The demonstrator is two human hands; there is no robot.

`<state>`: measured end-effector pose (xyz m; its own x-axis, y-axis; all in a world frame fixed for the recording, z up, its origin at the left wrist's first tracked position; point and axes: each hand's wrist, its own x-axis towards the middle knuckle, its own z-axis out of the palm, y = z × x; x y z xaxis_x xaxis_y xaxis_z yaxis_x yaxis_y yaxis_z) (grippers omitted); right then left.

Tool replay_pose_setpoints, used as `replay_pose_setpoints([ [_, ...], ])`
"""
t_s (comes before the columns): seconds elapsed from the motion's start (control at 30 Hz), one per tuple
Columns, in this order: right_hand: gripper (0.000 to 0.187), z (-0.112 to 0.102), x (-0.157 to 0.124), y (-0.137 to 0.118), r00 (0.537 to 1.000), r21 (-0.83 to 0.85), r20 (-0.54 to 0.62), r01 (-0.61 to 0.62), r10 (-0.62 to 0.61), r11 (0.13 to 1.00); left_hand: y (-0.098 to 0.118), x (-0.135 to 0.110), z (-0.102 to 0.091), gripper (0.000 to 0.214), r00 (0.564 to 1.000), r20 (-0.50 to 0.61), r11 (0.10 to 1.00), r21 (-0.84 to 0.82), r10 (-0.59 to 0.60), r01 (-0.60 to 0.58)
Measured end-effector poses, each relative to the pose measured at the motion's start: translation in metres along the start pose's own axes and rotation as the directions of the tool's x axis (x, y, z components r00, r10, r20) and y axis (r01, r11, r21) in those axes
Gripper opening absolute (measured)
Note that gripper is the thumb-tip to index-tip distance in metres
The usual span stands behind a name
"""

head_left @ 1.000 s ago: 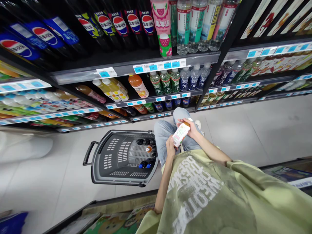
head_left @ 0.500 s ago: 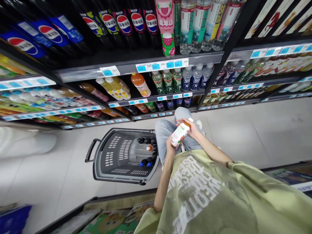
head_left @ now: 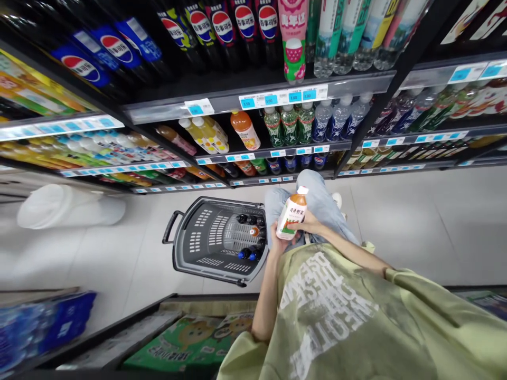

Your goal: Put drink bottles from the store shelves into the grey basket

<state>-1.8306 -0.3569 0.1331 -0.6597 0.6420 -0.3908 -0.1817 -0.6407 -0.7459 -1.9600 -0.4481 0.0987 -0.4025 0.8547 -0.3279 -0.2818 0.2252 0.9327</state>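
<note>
I hold an orange juice bottle (head_left: 292,214) with a white label and white cap upright in front of my body. My left hand (head_left: 277,240) cups its base from below, fingers closed round it. My right hand (head_left: 307,226) grips the lower side of the bottle from the right. A grey shopping basket (head_left: 198,240) stands on the floor just left of my legs, with several dark bottles (head_left: 249,237) at its right end. My jeans-clad knees (head_left: 317,198) point toward the drink shelves.
Black shelves (head_left: 253,100) of drinks fill the top: Pepsi bottles, water bottles, a pink strawberry bottle (head_left: 293,37), yellow and orange juices (head_left: 245,129). A white round object (head_left: 67,207) lies on the pale tile floor at left. Blue packs (head_left: 43,327) and cartons sit behind me, bottom left.
The bottle has been turned from tilted to upright, label facing me, and lifted slightly. The view has shifted so shelves and basket appear further right.
</note>
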Motion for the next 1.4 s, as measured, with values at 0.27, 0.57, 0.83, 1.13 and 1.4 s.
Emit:
replay_pose_setpoints([
  [0.27,0.045,0.022,-0.002,0.019,0.984,-0.58,0.159,0.154,-0.074,0.8,0.05,-0.013,-0.095,0.054,0.98,0.048,0.933,0.303,0.191,-0.196],
  [0.57,0.061,0.05,-0.006,0.035,0.871,-0.853,0.426,0.297,0.245,0.429,0.059,-0.035,-0.126,0.037,0.989,-0.111,0.844,0.537,0.096,-0.022],
  [0.83,0.049,0.023,0.013,0.065,0.926,-0.58,0.323,0.029,0.197,0.814,0.047,-0.039,-0.168,0.029,0.824,-0.536,0.902,0.425,0.184,0.075],
  [1.13,0.035,0.021,0.013,0.073,0.932,-0.537,0.294,-0.024,0.213,0.844,0.019,-0.023,-0.197,0.023,0.771,-0.571,0.534,0.761,0.281,0.369],
  [1.4,0.034,0.02,0.014,0.076,0.937,-0.5,0.261,-0.075,0.233,0.863,-0.057,0.019,-0.229,0.016,0.89,-0.409,0.336,0.883,0.202,0.329],
])
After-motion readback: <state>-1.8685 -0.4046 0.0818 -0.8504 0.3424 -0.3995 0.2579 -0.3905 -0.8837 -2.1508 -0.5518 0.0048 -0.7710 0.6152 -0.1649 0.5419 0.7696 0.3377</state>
